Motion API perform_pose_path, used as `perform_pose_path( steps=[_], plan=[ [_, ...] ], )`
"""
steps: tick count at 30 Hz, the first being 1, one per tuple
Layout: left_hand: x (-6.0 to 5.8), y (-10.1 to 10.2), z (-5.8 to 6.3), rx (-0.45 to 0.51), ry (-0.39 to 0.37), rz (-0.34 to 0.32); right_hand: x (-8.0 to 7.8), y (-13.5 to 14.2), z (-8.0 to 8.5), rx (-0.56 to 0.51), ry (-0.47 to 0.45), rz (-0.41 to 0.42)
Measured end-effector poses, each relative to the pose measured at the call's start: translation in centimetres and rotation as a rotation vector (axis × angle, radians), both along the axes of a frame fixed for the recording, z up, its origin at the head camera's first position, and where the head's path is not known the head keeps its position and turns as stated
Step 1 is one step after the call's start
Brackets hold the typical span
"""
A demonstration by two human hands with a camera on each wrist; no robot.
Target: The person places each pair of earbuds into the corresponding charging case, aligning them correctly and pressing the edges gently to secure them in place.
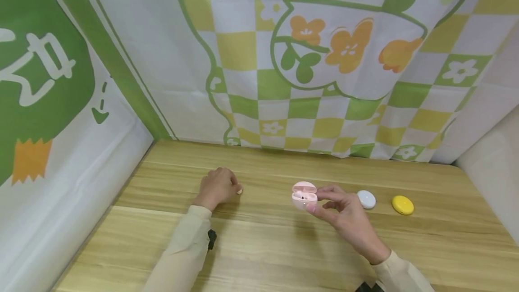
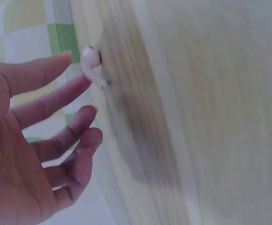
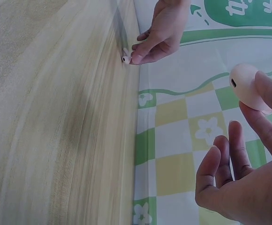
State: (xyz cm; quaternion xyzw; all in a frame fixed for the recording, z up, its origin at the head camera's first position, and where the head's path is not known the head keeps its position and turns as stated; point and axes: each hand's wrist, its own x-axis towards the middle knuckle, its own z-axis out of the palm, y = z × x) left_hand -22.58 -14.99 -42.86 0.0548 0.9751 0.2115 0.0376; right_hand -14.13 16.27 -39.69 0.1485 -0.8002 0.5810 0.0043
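A pale earbud (image 2: 90,60) lies on the wooden tabletop, its stem toward the camera in the left wrist view. My left hand (image 1: 219,187) is right at it, the index fingertip by the stem and the thumb tip a little apart from the bud. The other fingers (image 2: 79,123) are loosely bent. My right hand (image 1: 344,213) holds a pink earbud charging case (image 1: 304,203) above the table, pinched between thumb and fingers. The case's lid is raised, and small dark spots show inside. In the right wrist view, the case (image 3: 246,86) shows its rounded outside with a dark port.
A white round case (image 1: 366,199) and a yellow round case (image 1: 403,205) lie on the wooden table (image 1: 259,256) to the right of my right hand. Printed cloth (image 1: 275,84) hangs behind the table's back edge, and another sheet (image 1: 81,193) stands along the left side.
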Motion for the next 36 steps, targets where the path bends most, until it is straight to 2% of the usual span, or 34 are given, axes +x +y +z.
perform_pose_path(
  steps=[5,10,14,17,19,23,27,31,36],
  plan=[
    [0.0,-0.3,0.1,-0.046,-0.024,-0.04,0.0,-0.1,0.1,0.001,-0.009,-0.005],
    [-0.1,0.0,-0.3,-0.067,-0.015,-0.022,0.0,-0.2,0.1,-0.002,-0.019,-0.005],
    [-0.1,0.2,-0.4,-0.038,0.01,-0.015,-0.1,-0.2,0.0,-0.005,-0.008,-0.005],
    [0.1,0.5,0.0,0.071,0.029,-0.019,-0.1,-0.2,-0.1,-0.008,0.002,-0.007],
    [0.4,0.9,0.4,0.187,0.034,-0.024,-0.1,-0.2,-0.2,-0.009,0.005,-0.008],
    [1.5,2.4,2.3,0.453,0.056,-0.049,-0.2,-0.2,-0.3,-0.007,0.01,-0.012],
    [2.9,4.4,4.3,0.687,0.126,-0.098,-0.3,-0.4,-0.4,0.01,0.021,-0.018],
    [4.4,6.6,5.9,0.827,0.18,-0.143,-0.3,-0.6,-0.4,0.027,0.039,-0.027],
    [5.9,8.7,6.6,0.901,0.231,-0.207,-0.3,-0.8,-0.4,0.024,0.052,-0.031]
  ],
)
